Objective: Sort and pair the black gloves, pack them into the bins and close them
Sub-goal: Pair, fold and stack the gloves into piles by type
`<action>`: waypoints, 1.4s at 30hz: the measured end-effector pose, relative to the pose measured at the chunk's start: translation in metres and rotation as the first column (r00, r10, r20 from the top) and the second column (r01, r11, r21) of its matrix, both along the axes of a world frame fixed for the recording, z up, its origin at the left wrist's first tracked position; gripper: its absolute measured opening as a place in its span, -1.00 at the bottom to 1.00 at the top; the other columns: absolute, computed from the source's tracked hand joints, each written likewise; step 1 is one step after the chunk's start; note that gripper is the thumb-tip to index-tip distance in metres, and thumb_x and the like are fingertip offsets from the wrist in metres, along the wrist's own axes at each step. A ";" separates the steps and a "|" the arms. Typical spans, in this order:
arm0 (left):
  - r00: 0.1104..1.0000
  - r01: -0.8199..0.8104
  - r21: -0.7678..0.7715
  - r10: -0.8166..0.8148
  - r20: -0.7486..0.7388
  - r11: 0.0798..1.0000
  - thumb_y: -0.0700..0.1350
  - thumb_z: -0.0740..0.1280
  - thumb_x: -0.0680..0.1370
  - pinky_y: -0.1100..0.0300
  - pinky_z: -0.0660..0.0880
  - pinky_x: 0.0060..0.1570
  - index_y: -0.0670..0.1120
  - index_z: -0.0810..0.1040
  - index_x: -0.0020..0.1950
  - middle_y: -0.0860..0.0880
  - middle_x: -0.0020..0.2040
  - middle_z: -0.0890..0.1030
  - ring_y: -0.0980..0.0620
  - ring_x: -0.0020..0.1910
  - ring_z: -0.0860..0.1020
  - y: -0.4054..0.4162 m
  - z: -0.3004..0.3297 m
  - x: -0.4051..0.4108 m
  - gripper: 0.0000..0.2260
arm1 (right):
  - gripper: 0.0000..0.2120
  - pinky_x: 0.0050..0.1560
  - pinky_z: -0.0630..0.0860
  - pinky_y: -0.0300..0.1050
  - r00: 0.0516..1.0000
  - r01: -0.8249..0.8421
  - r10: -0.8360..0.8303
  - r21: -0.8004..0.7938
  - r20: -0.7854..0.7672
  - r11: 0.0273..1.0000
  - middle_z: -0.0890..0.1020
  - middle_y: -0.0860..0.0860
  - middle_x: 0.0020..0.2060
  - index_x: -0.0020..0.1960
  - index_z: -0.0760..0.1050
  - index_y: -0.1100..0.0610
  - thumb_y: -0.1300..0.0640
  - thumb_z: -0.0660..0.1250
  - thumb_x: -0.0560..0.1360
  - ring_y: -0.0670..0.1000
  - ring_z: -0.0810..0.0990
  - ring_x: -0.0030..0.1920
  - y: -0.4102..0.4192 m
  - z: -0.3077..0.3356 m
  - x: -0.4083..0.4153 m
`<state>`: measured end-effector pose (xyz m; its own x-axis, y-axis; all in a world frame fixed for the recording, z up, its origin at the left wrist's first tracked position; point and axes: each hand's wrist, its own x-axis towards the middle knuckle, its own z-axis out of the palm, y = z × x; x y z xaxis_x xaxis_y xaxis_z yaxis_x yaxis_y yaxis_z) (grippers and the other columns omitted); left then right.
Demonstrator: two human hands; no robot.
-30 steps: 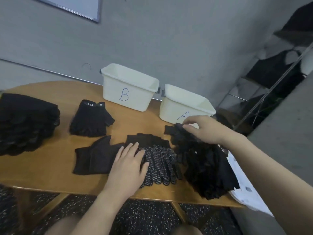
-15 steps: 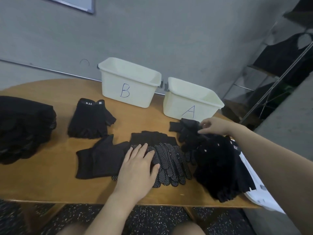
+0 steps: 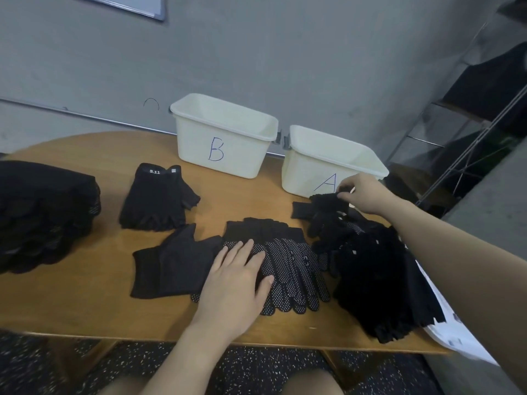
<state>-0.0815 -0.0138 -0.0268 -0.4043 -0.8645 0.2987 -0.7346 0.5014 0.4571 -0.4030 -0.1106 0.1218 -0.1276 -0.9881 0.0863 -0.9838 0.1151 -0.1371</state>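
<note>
Here, from my remote seat: the left hand lies flat, palm down, fingers spread, pressing on the dotted gloves at the middle of the wooden table. It grips nothing that I can see; it only rests on top. Those gloves lie fanned, fingertips toward the near edge. Just beside them on the left, touching, lies a plain black glove pair, partly under the hand's edge.

The right hand is up by the front of bin A, fingertips pinched on the cuff of a black glove at the top of the right-hand glove heap. I cannot tell whether that glove is lifted clear or only tugged. The heap runs down to the near right corner of the table, lying over a white sheet that sticks out past the edge.

Bin B stands left of bin A, close but apart, both open-topped, against the grey wall. I cannot see their insides fully.

A fingerless glove stack marked 5.11 sits in front of and left of bin B. A large dark pile sits at the far left of the table.
</note>
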 end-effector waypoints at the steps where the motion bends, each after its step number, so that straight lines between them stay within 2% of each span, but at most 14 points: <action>1: 1.000 0.005 -0.005 -0.005 -0.007 1.000 0.24 0.06 0.70 0.11 -0.16 0.64 0.13 0.27 0.63 0.05 0.67 0.17 0.07 0.65 0.10 0.001 0.000 0.001 -0.49 | -0.88 0.07 0.54 0.02 1.000 -0.004 0.004 -0.043 0.003 0.999 0.70 0.14 -0.01 0.04 0.68 0.22 0.20 0.39 0.59 0.18 0.59 0.00 0.000 0.005 0.001; 6: 0.977 0.017 0.012 -0.014 -0.213 1.000 0.12 0.15 0.71 0.19 -0.06 0.62 0.12 0.35 0.60 0.10 0.64 0.24 0.14 0.62 0.16 0.005 0.005 0.009 -0.56 | -0.86 -0.02 0.42 -0.11 0.995 -0.035 0.056 -0.233 0.083 0.972 0.70 0.08 -0.04 0.03 0.67 0.20 0.18 0.35 0.62 0.10 0.59 -0.05 0.012 0.047 0.021; 11: 0.968 0.027 0.040 -0.016 -0.251 0.999 0.05 0.19 0.72 0.28 -0.03 0.58 0.11 0.34 0.61 0.17 0.61 0.26 0.20 0.59 0.17 0.011 0.009 0.029 -0.57 | -0.91 0.00 0.51 -0.06 0.980 -0.099 0.144 -0.292 0.139 0.951 0.67 -0.04 -0.09 -0.02 0.62 0.06 0.13 0.35 0.62 0.07 0.62 -0.07 0.038 0.084 0.064; 13: 0.953 0.017 0.071 0.006 -0.303 0.997 0.06 0.20 0.71 0.22 0.10 0.59 0.13 0.36 0.59 0.23 0.58 0.29 0.25 0.54 0.22 0.016 0.012 0.040 -0.58 | -0.90 -0.03 0.60 0.00 0.954 -0.117 0.184 -0.272 0.235 0.955 0.67 -0.06 -0.10 -0.03 0.62 0.08 0.12 0.35 0.62 0.08 0.68 -0.14 0.052 0.091 0.085; 17: 0.887 0.002 0.137 0.061 -0.457 0.991 0.19 0.22 0.64 0.24 0.28 0.49 0.23 0.40 0.52 0.47 0.40 0.33 0.52 0.39 0.26 0.020 0.018 0.065 -0.58 | -0.89 -0.21 0.62 -0.25 0.804 -0.164 0.265 -0.231 0.532 0.959 0.67 0.08 -0.14 -0.06 0.61 0.18 0.19 0.37 0.63 0.00 0.69 -0.33 0.077 0.089 0.134; 19: 0.770 0.037 0.227 0.117 -0.628 0.973 0.32 0.29 0.54 0.31 0.31 0.40 0.33 0.41 0.45 0.47 0.38 0.39 0.52 0.37 0.32 0.020 0.027 0.078 -0.54 | -0.91 -0.12 0.67 -0.12 0.646 -0.201 0.292 -0.212 0.705 0.956 0.63 0.22 -0.15 -0.03 0.60 0.21 0.24 0.36 0.63 0.10 0.66 -0.26 0.085 0.078 0.159; 22: 0.298 0.317 0.354 0.262 -0.918 0.880 0.37 0.53 0.36 0.17 0.42 0.40 0.24 0.50 0.43 0.21 0.43 0.54 0.25 0.42 0.48 0.020 0.040 0.091 -0.32 | -0.90 -0.19 0.66 -0.12 0.413 -0.234 0.273 -0.188 0.869 0.954 0.58 0.43 -0.04 0.05 0.60 0.27 0.23 0.36 0.62 0.19 0.62 -0.19 0.094 0.053 0.195; 23: 0.165 0.382 0.354 0.314 -0.935 0.853 0.35 0.59 0.29 0.09 0.45 0.42 0.17 0.52 0.43 0.11 0.45 0.54 0.15 0.43 0.50 0.019 0.042 0.095 -0.25 | -0.92 -0.19 0.65 -0.12 0.343 -0.248 0.265 -0.185 0.901 0.951 0.61 0.38 -0.07 0.03 0.62 0.23 0.22 0.37 0.61 0.19 0.64 -0.20 0.096 0.045 0.206; 25: 0.068 0.466 0.375 0.390 -0.918 0.801 0.33 0.64 0.24 -0.08 0.41 0.48 0.02 0.47 0.49 -0.03 0.48 0.52 0.00 0.46 0.49 0.017 0.045 0.105 -0.10 | -0.87 -0.11 0.66 -0.06 0.228 -0.290 0.270 -0.200 0.935 0.936 0.70 0.13 -0.19 -0.07 0.68 0.08 0.21 0.37 0.60 0.05 0.68 -0.28 0.099 0.027 0.225; 29: 0.146 0.565 0.389 0.375 -0.915 0.728 0.20 0.49 0.52 -0.16 0.32 0.49 -0.06 0.37 0.57 -0.06 0.46 0.55 -0.06 0.45 0.51 0.015 0.043 0.127 -0.29 | -0.76 -0.10 0.68 -0.09 0.237 -0.311 0.309 -0.230 0.921 0.922 0.74 -0.01 -0.23 -0.08 0.72 0.01 0.20 0.33 0.65 -0.02 0.71 -0.28 0.099 0.000 0.250; 33: 0.178 0.511 0.403 0.365 -0.914 0.759 0.04 0.45 0.59 0.02 0.53 0.30 0.11 0.64 0.34 0.00 0.37 0.62 0.01 0.36 0.58 0.010 0.041 0.152 -0.69 | -0.83 0.05 0.67 -0.01 0.328 -0.355 0.367 -0.246 0.870 0.902 0.76 0.06 0.00 0.06 0.69 0.00 0.13 0.31 0.66 0.11 0.75 -0.01 0.095 -0.021 0.255; 36: 0.237 0.393 0.428 0.360 -0.902 0.814 -0.05 0.46 0.57 0.12 0.60 0.20 0.08 0.68 0.28 -0.02 0.28 0.68 -0.02 0.28 0.64 0.008 0.044 0.161 -0.72 | -0.86 0.09 0.66 0.03 0.254 -0.386 0.329 -0.217 0.910 0.897 0.75 0.11 0.04 0.05 0.69 0.11 0.11 0.36 0.64 0.14 0.72 0.08 0.096 -0.042 0.249; 39: 0.415 0.295 0.470 0.332 -0.847 0.832 -0.14 0.47 0.56 0.18 0.64 0.06 -0.02 0.73 0.16 -0.08 0.14 0.74 -0.06 0.15 0.70 0.009 0.040 0.157 -0.82 | -0.70 0.12 0.64 -0.05 0.136 -0.466 0.209 -0.123 0.968 0.876 0.72 0.13 0.12 0.15 0.69 0.10 -0.08 0.41 0.55 0.11 0.70 0.17 0.098 -0.061 0.241; 42: 0.565 0.293 0.473 0.248 -0.787 0.831 -0.18 0.45 0.60 0.19 0.62 -0.07 -0.10 0.75 0.05 -0.12 0.02 0.75 -0.06 0.02 0.72 0.017 0.040 0.148 -0.91 | -0.73 0.07 0.66 -0.07 0.244 -0.506 0.147 -0.004 0.959 0.862 0.75 0.06 0.06 0.07 0.71 -0.01 -0.17 0.46 0.51 0.07 0.73 0.10 0.097 -0.073 0.237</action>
<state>0.0661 0.0031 0.0131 -0.2517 -0.9674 0.0277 0.0841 0.0066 0.9964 -0.1664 -0.0140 0.0491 0.3979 -0.9126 -0.0942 -0.1847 0.0209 -0.9826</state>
